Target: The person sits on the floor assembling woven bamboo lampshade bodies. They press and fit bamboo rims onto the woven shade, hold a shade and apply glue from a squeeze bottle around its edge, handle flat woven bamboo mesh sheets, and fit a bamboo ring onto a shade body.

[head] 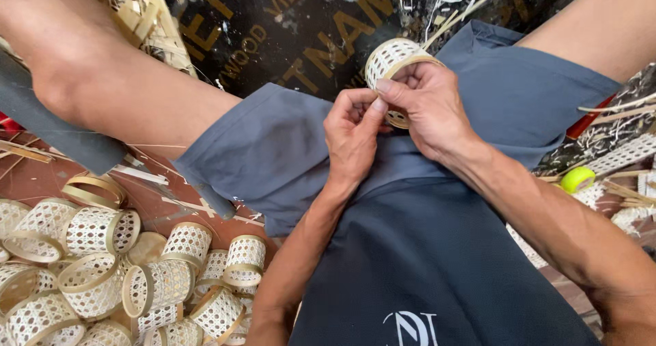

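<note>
Floor: reddish, littered with bamboo strips [618, 113]; dark printed sheet [287, 24] beyond the knees.
Person: seated, blue shorts [287, 148], both hands over the lap.
Basket: small woven cylinder [391, 57], pale rim, held above the shorts, tilted on its side.
Right hand: [434, 110] wrapped around basket's near side, thumb on the rim.
Left hand: [352, 130] just beside the basket, fingertips pinched together at its rim; what they pinch is too small to tell.
Pile: finished baskets [123, 277] lower left of the shorts.
Ball: yellow-green [577, 179], right of the shorts.
</note>
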